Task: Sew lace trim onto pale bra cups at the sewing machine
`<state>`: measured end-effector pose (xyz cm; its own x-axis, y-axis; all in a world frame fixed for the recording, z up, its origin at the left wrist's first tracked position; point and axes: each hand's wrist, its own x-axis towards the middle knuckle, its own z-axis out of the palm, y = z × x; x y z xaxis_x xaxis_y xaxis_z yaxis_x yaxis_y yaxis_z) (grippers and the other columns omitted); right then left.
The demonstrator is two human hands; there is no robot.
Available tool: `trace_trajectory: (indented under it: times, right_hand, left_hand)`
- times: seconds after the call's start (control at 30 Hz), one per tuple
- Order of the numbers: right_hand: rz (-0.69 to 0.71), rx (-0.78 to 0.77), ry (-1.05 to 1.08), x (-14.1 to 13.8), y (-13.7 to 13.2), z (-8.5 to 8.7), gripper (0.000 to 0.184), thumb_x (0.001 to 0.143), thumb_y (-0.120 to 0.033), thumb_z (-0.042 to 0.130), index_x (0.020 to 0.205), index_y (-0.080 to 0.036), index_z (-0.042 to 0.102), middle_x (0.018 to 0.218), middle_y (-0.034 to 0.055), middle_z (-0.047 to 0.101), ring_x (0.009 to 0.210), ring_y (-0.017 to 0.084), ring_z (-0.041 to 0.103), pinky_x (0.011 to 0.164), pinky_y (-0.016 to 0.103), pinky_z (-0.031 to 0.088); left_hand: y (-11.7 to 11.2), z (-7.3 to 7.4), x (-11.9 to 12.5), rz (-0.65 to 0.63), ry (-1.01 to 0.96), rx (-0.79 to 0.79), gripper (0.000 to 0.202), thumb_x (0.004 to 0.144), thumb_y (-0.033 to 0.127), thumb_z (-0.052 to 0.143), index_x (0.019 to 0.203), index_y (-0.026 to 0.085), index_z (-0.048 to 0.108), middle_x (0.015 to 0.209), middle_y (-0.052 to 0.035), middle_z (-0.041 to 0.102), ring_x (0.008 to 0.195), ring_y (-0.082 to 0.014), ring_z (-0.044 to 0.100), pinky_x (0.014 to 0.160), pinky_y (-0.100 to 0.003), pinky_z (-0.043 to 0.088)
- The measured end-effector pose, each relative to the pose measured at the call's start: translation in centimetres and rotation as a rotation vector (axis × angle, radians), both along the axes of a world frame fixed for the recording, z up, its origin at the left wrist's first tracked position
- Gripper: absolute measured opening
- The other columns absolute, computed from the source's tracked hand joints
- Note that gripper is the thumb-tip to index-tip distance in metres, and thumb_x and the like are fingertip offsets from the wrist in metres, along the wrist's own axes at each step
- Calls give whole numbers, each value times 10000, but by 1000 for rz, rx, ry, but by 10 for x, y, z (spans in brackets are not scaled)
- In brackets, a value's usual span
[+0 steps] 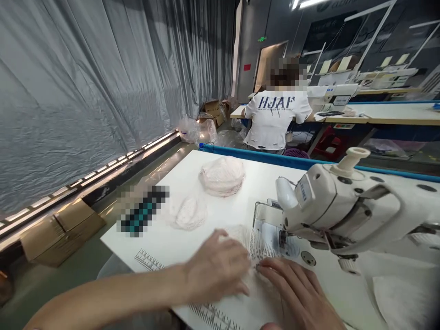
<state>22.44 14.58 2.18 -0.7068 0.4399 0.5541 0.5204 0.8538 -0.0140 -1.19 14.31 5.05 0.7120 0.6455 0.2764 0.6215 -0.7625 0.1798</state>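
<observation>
A piece of white lace fabric [261, 245] lies at the needle area of a white sewing machine [319, 201] and runs back toward me under both hands. My left hand [220, 268] is on the left side of the lace, its fingers bent and closed over the material; the fingertips are partly blurred. Near the front of the machine, my right hand [299, 293] lies palm down with fingers stretched flat on the lace, thumb apart at the bottom edge. Part of the lace between the hands is hidden.
Two heaps of whitish lace, a larger pile [222, 175] and a smaller pile [188, 213], lie on the white table [172, 183]. A pixelated dark object [144, 211] is at its left edge. A cardboard box [60, 231] stands on the floor. A person [277, 117] sits ahead.
</observation>
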Motion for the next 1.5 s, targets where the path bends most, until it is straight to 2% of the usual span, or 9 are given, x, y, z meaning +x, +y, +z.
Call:
trace_trajectory:
  times: [0.13, 0.2, 0.3, 0.37, 0.57, 0.73, 1.0, 1.3, 1.5]
  right_hand:
    - [14, -161, 11, -42, -13, 12, 597, 731, -579, 657, 1122, -137, 563, 1073, 139, 633, 955, 278, 570, 807, 369, 436]
    - [-12, -221, 16, -62, -17, 10, 438, 762, -485, 656, 1048, -161, 585, 1011, 110, 635, 891, 263, 570, 774, 371, 423]
    - [-69, -262, 14, -81, -22, 4, 99, 858, -246, 524, 808, -191, 589, 810, 49, 614, 733, 211, 544, 679, 340, 384]
    - [-55, -327, 22, -80, -28, 6, 231, 898, -176, 423, 703, -190, 548, 709, 32, 577, 662, 185, 520, 641, 321, 373]
    - [76, -1233, 25, -41, -58, 44, 276, 924, -376, 462, 784, -179, 594, 695, 4, 568, 653, 147, 524, 567, 227, 398]
    - [290, -1698, 117, -36, -94, 50, 268, 808, -401, 654, 765, -138, 635, 721, -3, 551, 690, 133, 504, 619, 228, 383]
    - [273, -1857, 206, -25, -133, 22, 245, 718, -354, 740, 691, -124, 660, 711, -15, 514, 651, 105, 474, 581, 202, 396]
    - [190, -1891, 367, -15, -163, 8, 339, 690, -431, 755, 645, -117, 635, 661, -12, 536, 638, 113, 482, 588, 223, 396]
    - [263, -1912, 403, -4, -166, 6, 317, 634, -380, 807, 660, -111, 642, 704, -7, 560, 655, 113, 505, 589, 215, 400]
  left_hand:
    - [20, 7, -46, 2, -45, -293, 323, 744, 431, 707, 946, 189, 637, 1117, -42, 640, 1030, -192, 580, 965, -368, 272]
    - [21, 5, -56, 45, -69, -321, 201, 751, 313, 723, 889, 184, 652, 1100, -39, 643, 1012, -185, 583, 945, -366, 277]
    - [7, 3, -58, 132, -143, -322, 55, 805, 111, 635, 783, 158, 651, 980, -29, 673, 938, -156, 594, 937, -367, 284]
    - [-8, 6, -58, 144, -207, -385, 96, 823, 95, 596, 783, 157, 656, 934, -26, 685, 912, -153, 593, 942, -369, 295]
    - [-58, 24, -53, 102, -579, -1092, 183, 734, 317, 716, 804, 149, 702, 749, -10, 675, 750, -148, 592, 699, -238, 429]
    - [-100, 5, -32, 177, -940, -1620, 298, 578, 342, 831, 701, 116, 682, 632, 6, 632, 592, -90, 557, 594, -200, 437]
    - [-152, -41, -13, 276, -1133, -1939, 437, 444, 380, 892, 690, 92, 675, 640, -21, 654, 568, -83, 585, 557, -175, 441]
    - [-168, -35, 0, 290, -1105, -1928, 420, 582, 442, 824, 736, 69, 708, 654, -57, 663, 574, -103, 579, 575, -201, 421]
    - [-169, -32, 10, 271, -1119, -1949, 414, 564, 444, 833, 706, 74, 712, 599, -39, 641, 535, -83, 554, 545, -182, 403]
